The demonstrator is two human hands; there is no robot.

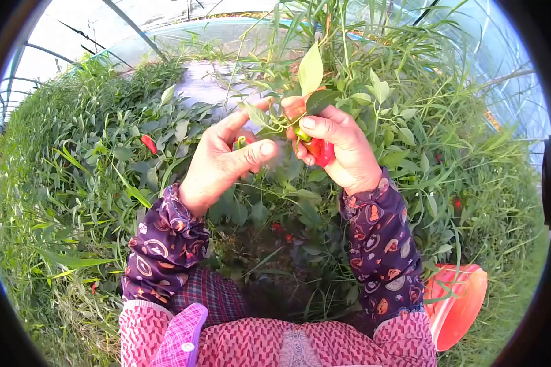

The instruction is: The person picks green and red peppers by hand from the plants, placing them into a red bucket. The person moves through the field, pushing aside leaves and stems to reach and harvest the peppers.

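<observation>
My right hand (346,144) pinches a shiny red pepper (321,151) with a green stem, its thumb near the stem end. A leafy sprig (311,68) rises by these fingers, and another reddish pepper (294,108) shows beside the fingertips. My left hand (220,156) is to the left, thumb and index finger apart. In its palm rests a red pepper (248,137) with a curved green stem, partly hidden behind the thumb; the other fingers curl around it. The left fingertips come close to the sprig's leaves.
Dense pepper plants (122,128) and tall grass (471,153) surround me under plastic sheeting on hoops. A red pepper (149,144) hangs at left, and several more show low down. An orange-red bucket (462,303) lies tilted at my right. Pale ground cover (205,85) shows ahead.
</observation>
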